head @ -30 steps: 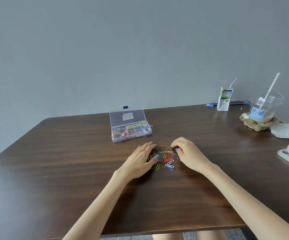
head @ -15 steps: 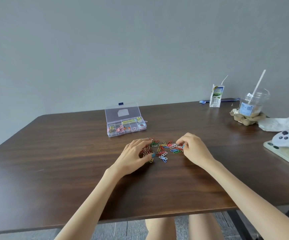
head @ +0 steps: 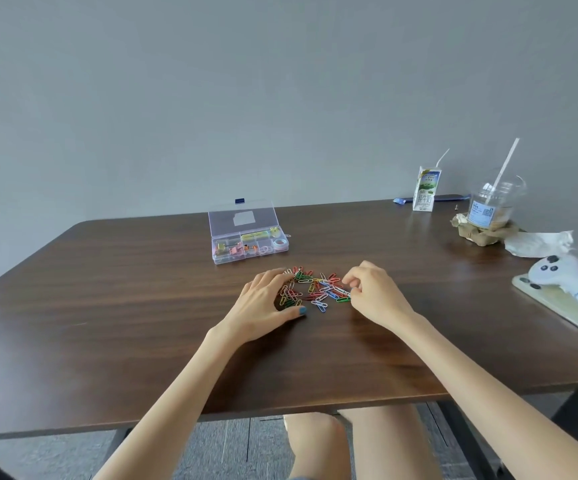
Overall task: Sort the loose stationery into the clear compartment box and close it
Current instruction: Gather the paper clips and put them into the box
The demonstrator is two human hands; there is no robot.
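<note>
Bracketed the loose paper clips (head: pixel 318 291) on the surface (head: pixel 142 306) with both hands, likely to herd the scatter into 1 heap before lifting it: left hand (head: pixel 263 303) laid on the pile's left edge, fingers (head: pixel 273 277) bent over the clips and pressing rather than closing round any, thumb flat on the wood. Held the right hand (head: pixel 374 296) at the pile's right edge, fingers (head: pixel 353 277) curled toward the thumb, pinching a clip or bare impossible to tell. Had the clear box (head: pixel 246 249) just beyond the pile, lid propped open, several compartments already stocked, presumably within easy reach for the drop.
</note>
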